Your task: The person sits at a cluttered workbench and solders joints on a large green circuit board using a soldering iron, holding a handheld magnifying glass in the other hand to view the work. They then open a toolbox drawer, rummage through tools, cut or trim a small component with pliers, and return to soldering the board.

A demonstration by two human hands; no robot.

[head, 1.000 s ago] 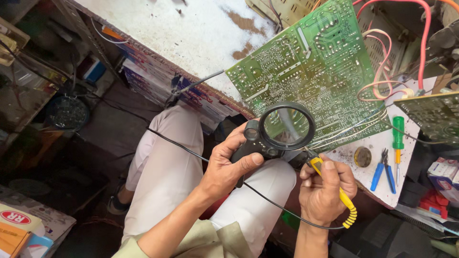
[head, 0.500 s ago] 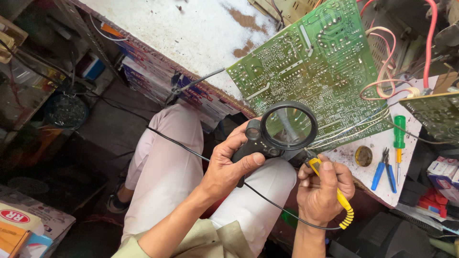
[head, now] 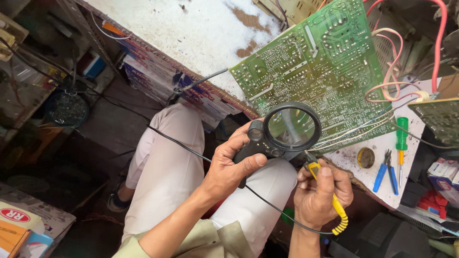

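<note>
Your left hand (head: 229, 165) grips the black handle of a round magnifier (head: 290, 128), fingers wrapped underneath and the thumb pressed along the near side. The lens sits over the lower edge of the green circuit board (head: 315, 67), which lies solder side up on the white, worn bench (head: 201, 33) and overhangs its front edge. The lens is tilted toward you; whether its rim touches the board cannot be determined from this view.

Your right hand (head: 321, 193) is closed around a yellow-handled probe (head: 330, 196), held like a pen between thumb and forefinger. The tip points up toward the magnifier's lower rim and is hidden behind it. A coiled yellow strain relief leaves the probe's lower end, and a thin black lead (head: 191, 150) runs from there across your lap to the bench edge.

Right of the board, 3 items rest on the bench near each other: a small round tin (head: 366, 157), blue-handled pliers (head: 386, 173) and a green-handled screwdriver (head: 401, 138). Red and white wires (head: 397, 62) loop from the board's right edge toward a second board (head: 442, 119) at the frame's right side.

Below the hands, your knees in light trousers (head: 167, 177) fill the centre of the view.
</note>
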